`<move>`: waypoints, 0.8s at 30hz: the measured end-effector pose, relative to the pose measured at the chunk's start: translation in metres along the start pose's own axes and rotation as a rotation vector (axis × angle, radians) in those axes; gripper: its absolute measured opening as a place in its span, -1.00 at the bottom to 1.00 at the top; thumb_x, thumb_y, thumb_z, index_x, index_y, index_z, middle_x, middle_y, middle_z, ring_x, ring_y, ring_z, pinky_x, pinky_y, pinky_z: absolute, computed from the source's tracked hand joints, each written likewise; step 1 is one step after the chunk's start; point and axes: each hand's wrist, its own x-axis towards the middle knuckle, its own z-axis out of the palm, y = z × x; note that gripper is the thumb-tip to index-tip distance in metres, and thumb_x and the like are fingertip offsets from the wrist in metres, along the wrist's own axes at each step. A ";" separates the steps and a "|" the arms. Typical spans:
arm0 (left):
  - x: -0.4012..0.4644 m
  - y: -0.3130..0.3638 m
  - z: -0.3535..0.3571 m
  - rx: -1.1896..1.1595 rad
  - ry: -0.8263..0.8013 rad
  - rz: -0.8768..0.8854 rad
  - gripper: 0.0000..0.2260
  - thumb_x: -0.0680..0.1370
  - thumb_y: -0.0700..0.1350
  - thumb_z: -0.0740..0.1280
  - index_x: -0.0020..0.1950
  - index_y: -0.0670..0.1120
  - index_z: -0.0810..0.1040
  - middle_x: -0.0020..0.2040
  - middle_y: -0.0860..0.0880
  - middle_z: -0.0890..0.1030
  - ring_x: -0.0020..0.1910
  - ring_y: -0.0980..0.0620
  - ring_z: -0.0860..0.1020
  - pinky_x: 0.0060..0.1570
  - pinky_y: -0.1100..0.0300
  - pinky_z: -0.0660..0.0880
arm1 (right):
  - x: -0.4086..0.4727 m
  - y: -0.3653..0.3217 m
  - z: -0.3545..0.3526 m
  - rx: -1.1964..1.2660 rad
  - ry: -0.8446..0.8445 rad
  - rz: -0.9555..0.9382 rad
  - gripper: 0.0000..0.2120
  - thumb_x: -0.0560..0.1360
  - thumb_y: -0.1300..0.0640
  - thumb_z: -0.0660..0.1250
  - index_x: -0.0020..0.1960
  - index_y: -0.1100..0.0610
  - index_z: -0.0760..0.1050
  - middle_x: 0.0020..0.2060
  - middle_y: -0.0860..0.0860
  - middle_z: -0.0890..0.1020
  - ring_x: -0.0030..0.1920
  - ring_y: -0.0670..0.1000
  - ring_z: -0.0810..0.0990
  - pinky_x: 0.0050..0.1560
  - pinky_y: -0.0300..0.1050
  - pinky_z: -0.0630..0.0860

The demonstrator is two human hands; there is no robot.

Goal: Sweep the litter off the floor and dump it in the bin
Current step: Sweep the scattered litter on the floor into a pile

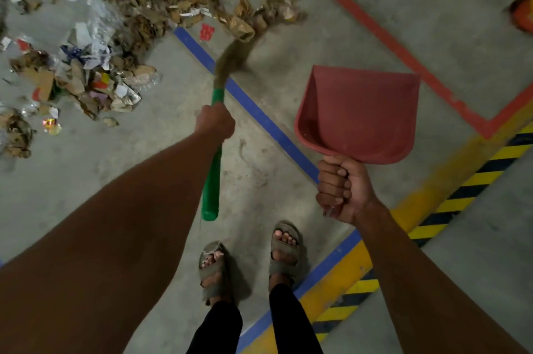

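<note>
Presently the left hand (pixel 215 120) is clamped, fingers curled tight, around the green handle of the broom (pixel 213 152), whose blurred bristles reach ahead of the fingers into the near edge of the litter (pixel 115 45). The litter lies scattered in a loose band beyond and to the left of those fingers, straddling the blue floor line (pixel 253 111). The right hand (pixel 343 192) grips the stub handle of the red dustpan (pixel 360 114), fingers wrapped closed, pan held off the floor and seemingly empty. Recommendation: draw short strokes toward one heap before lowering the pan; long flicks would likely scatter light paper. No bin is in view.
</note>
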 end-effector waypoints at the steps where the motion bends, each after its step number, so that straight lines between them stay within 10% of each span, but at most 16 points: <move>1: 0.007 -0.001 -0.011 -0.017 0.030 -0.044 -0.66 0.62 -0.19 0.24 0.38 -0.23 0.47 0.20 -0.22 0.55 0.12 -0.24 0.64 0.10 -0.04 0.64 | 0.002 -0.005 0.001 0.005 -0.006 0.001 -0.60 0.55 0.12 0.32 -0.35 -0.02 0.19 -0.60 -0.12 0.14 -0.64 -0.11 0.09 -0.59 -0.24 0.11; 10: -0.002 0.005 -0.041 -0.183 0.171 -0.150 -0.64 0.64 -0.20 0.23 0.44 -0.20 0.35 0.25 -0.26 0.50 0.17 -0.31 0.58 0.04 -0.08 0.54 | 0.005 -0.046 0.028 -0.006 -0.020 0.005 -0.62 0.52 0.13 0.34 -0.36 -0.02 0.21 -0.62 -0.12 0.15 -0.64 -0.11 0.09 -0.61 -0.24 0.12; 24: -0.022 0.120 -0.019 -0.386 0.201 0.174 -0.43 0.67 -0.26 0.15 0.66 -0.13 0.07 0.42 -0.14 0.32 -0.04 -0.16 0.54 -0.12 -0.03 0.49 | 0.013 -0.087 0.051 0.015 0.052 -0.093 -0.61 0.53 0.13 0.29 -0.36 -0.03 0.17 -0.62 -0.12 0.14 -0.64 -0.12 0.09 -0.63 -0.24 0.14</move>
